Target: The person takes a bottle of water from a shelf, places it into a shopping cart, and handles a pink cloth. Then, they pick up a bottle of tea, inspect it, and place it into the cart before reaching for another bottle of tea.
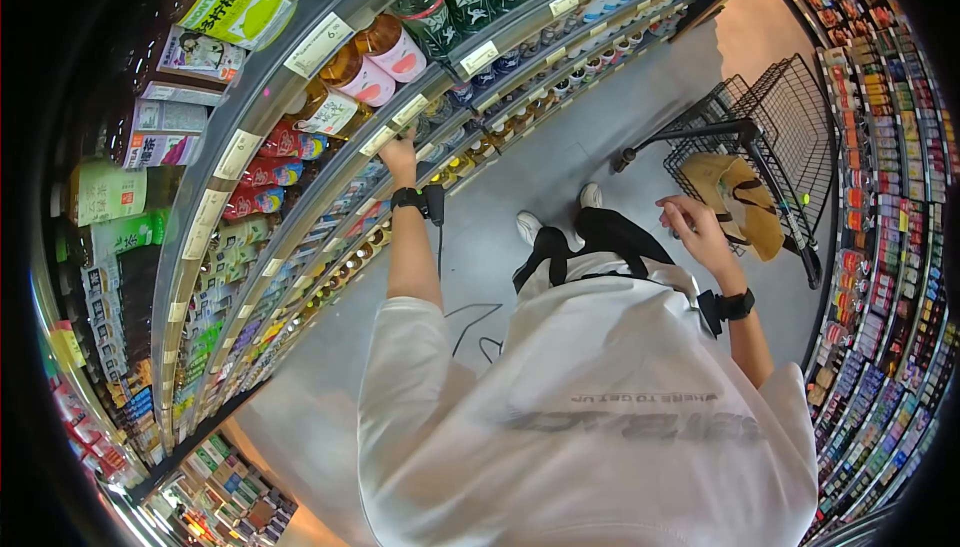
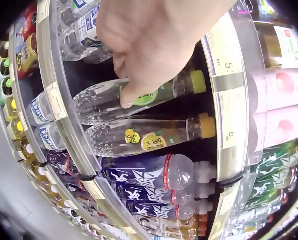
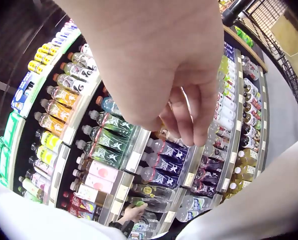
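Note:
My left hand (image 1: pixel 400 155) reaches into the drinks shelf on the left. In the left wrist view, that hand (image 2: pixel 151 42) holds a clear bottle with a yellow-green cap (image 2: pixel 161 97), thumb across its green label; the other fingers are mostly hidden behind. The bottle lies tilted on the shelf, with an orange-capped clear bottle (image 2: pixel 154 135) right beside it. My right hand (image 1: pixel 697 230) hangs in the air in front of my body, fingers loosely curled, holding nothing; the right wrist view shows that hand (image 3: pixel 159 65) close up.
Purple-labelled bottles (image 2: pixel 144 172) and pink-labelled bottles (image 2: pixel 284 105) flank the spot, behind a clear shelf lip with price tags (image 2: pixel 56 100). To the right stands a black wire shopping cart (image 1: pixel 790 107) with a tan bag (image 1: pixel 735 202). Another stocked shelf (image 1: pixel 880 247) lines the far right.

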